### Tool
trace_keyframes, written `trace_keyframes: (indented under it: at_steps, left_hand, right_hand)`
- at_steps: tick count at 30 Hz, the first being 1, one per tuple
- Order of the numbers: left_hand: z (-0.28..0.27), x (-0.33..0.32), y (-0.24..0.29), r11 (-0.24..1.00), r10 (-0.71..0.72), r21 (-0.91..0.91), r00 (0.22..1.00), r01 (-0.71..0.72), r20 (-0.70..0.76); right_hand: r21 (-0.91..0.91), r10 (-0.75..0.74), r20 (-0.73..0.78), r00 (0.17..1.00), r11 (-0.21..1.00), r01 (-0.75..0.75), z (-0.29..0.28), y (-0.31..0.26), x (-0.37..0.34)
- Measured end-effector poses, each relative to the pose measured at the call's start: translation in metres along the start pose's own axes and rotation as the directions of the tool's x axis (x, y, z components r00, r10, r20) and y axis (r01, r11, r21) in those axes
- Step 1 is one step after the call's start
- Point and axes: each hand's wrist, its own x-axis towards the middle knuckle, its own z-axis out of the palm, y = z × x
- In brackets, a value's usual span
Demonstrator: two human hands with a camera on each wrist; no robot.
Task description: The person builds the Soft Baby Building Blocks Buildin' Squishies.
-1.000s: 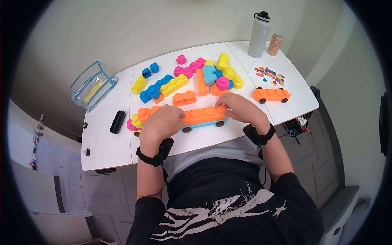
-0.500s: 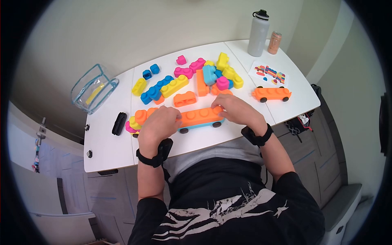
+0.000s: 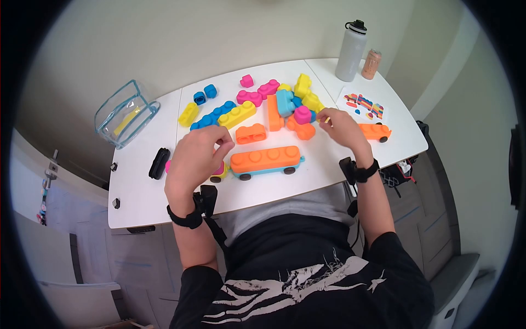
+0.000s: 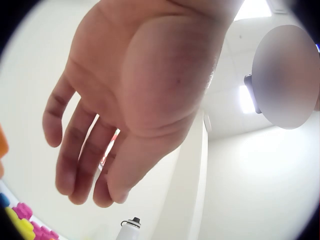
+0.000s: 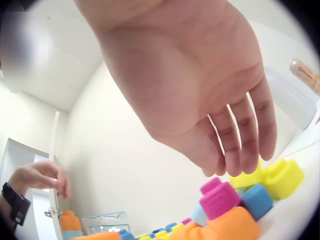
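Note:
A light-blue wheeled base topped with a long orange block, together a toy wagon (image 3: 266, 159), stands near the table's front edge. My left hand (image 3: 198, 153) hovers just left of it, fingers loosely bent and holding nothing, as its bare palm in the left wrist view confirms. Beneath that hand a yellow wheeled piece (image 3: 219, 174) is partly hidden. My right hand (image 3: 344, 130), also empty with relaxed fingers, hangs beside the block pile at the right. Closest to its fingertips in the right wrist view are a pink block (image 5: 219, 199) and a yellow block (image 5: 283, 179).
Loose blocks, including a yellow one (image 3: 237, 114) and an orange one (image 3: 251, 134), lie behind the wagon. Partly covered by the right hand is an orange wheeled base (image 3: 376, 131). A picture sheet (image 3: 359, 98), bottle (image 3: 350, 52), can (image 3: 371, 64), black case (image 3: 159, 163) and clear bag (image 3: 125, 118) surround them.
Both hands have let go of the wagon. The left hand has lifted away to the left, and the right has moved right toward the block pile. The wagon now stands untouched.

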Motion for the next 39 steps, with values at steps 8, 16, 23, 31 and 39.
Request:
trace_keyframes:
  at_steps: [8, 16, 23, 31, 39]
  left_hand:
    - [-0.001, 0.001, -0.003, 0.999, 0.015, -0.043, 0.996, -0.019, -0.093]
    - [-0.024, -0.007, -0.008, 0.987, -0.136, -0.091, 0.988, 0.129, -0.068]
    - [-0.044, -0.018, -0.044, 0.975, -0.219, -0.034, 0.945, 0.217, -0.243]
    - [-0.053, 0.042, -0.113, 0.985, -0.157, 0.087, 0.982, 0.148, 0.108]
    - [0.006, 0.112, -0.162, 0.975, -0.173, 0.216, 0.818, 0.061, 0.548]
  right_hand:
    - [-0.137, 0.055, -0.024, 0.998, 0.989, -0.058, 0.026, 0.029, 0.035]
    - [-0.102, 0.061, 0.012, 0.998, 0.993, -0.059, 0.020, 0.019, 0.033]
    - [-0.024, -0.018, -0.094, 0.995, 1.000, 0.016, 0.016, 0.000, 0.015]
    - [0.011, -0.028, -0.064, 0.998, 1.000, 0.029, 0.000, -0.007, 0.000]
    - [0.031, -0.203, 0.078, 0.976, 0.979, 0.201, -0.014, -0.035, -0.028]
